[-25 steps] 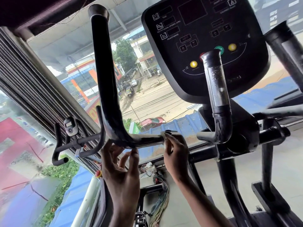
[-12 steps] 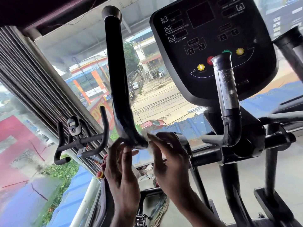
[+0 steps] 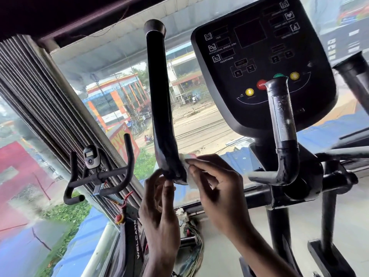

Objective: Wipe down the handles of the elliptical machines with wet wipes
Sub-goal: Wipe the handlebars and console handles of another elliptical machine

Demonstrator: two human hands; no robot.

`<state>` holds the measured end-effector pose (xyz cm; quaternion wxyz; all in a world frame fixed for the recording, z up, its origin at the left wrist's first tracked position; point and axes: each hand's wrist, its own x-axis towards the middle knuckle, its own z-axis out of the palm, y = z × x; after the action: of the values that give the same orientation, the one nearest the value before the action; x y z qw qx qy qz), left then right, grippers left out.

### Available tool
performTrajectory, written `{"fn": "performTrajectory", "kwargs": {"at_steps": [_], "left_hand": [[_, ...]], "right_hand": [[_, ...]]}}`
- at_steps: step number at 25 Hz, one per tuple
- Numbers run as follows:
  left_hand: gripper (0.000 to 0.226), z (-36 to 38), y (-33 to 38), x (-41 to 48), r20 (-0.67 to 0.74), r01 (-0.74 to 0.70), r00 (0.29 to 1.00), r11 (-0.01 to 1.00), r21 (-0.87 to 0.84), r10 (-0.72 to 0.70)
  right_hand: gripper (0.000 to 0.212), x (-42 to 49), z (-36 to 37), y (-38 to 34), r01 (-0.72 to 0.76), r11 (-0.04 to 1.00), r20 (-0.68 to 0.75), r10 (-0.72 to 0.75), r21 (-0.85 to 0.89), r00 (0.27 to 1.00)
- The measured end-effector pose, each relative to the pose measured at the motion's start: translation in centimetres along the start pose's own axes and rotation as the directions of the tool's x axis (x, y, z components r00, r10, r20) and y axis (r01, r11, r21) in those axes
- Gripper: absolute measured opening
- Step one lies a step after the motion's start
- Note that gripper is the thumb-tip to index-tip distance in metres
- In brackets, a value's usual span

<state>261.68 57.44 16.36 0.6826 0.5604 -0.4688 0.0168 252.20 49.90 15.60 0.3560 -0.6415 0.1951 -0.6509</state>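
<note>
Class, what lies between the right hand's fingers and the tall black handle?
A white wet wipe, held by the right hand against the handle; head view.
</note>
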Motion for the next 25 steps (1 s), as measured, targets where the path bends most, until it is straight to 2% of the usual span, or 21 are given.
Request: {"fn": "performTrajectory", "kwargs": {"at_steps": [2, 4, 5, 7, 8, 10, 12, 14, 16, 22, 25], "left_hand": [[0.02, -0.4, 0.4, 0.3, 0.034, -0.026, 0.999, 0.999, 0.021, 0.026], [0.024, -0.8, 0.6, 0.8, 0.081, -0.035, 0.996, 0.999, 0.032, 0.032], [0.029, -1.0, 0.6, 1.1, 0.102, -0.037, 0.994, 0.999, 0.04, 0.032], [0.036, -1.3, 0.6, 1.9, 0.135, -0.048, 0.99, 0.998, 0.048, 0.041], [0.034, -1.5, 0.8, 2.3, 0.143, -0.053, 0.989, 0.998, 0.043, 0.047], [0.026, -1.7, 1.6, 2.9, 0.146, -0.064, 0.988, 0.998, 0.023, 0.06], [0.022, -2.1, 2.6, 3.5, 0.154, -0.081, 0.985, 0.997, 0.002, 0.079], [0.033, -2.6, 3.1, 4.0, 0.175, -0.086, 0.981, 0.996, -0.023, 0.089], [0.044, -2.8, 3.1, 4.5, 0.199, -0.067, 0.977, 0.995, -0.072, 0.08], [0.045, -3.4, 3.5, 5.3, 0.261, -0.025, 0.964, 0.991, -0.132, 0.059], [0.045, -3.2, 3.8, 5.5, 0.291, -0.004, 0.956, 0.988, -0.152, 0.049]], "right_hand": [[0.021, -0.5, 0.1, 0.2, 0.024, 0.99, -0.013, -0.026, -0.137, 1.0], [0.021, 0.3, 0.1, -0.3, -0.031, 0.989, 0.029, 0.035, -0.144, 0.999], [0.019, 1.2, 0.2, -1.0, -0.097, 0.992, 0.057, 0.102, -0.084, 0.993], [0.018, 3.0, 0.7, -2.4, -0.266, 0.951, 0.067, 0.258, 0.156, 0.964], [0.018, 3.8, 1.0, -3.0, -0.308, 0.917, 0.043, 0.307, 0.252, 0.951], [0.016, 4.4, 1.1, -3.6, -0.314, 0.897, 0.004, 0.329, 0.311, 0.944], [0.015, 3.8, 0.3, -3.7, -0.324, 0.895, 0.105, 0.307, 0.307, 0.946], [0.018, 3.3, -1.3, -3.8, -0.409, 0.858, 0.297, 0.321, 0.311, 0.899], [0.02, 3.5, -2.1, -3.7, -0.459, 0.825, 0.356, 0.342, 0.329, 0.87], [0.006, 5.1, 1.2, -4.3, -0.371, 0.845, 0.038, 0.387, 0.386, 0.921], [0.01, 7.1, 1.5, -4.5, -0.283, 0.881, -0.042, 0.322, 0.378, 0.946]]}}
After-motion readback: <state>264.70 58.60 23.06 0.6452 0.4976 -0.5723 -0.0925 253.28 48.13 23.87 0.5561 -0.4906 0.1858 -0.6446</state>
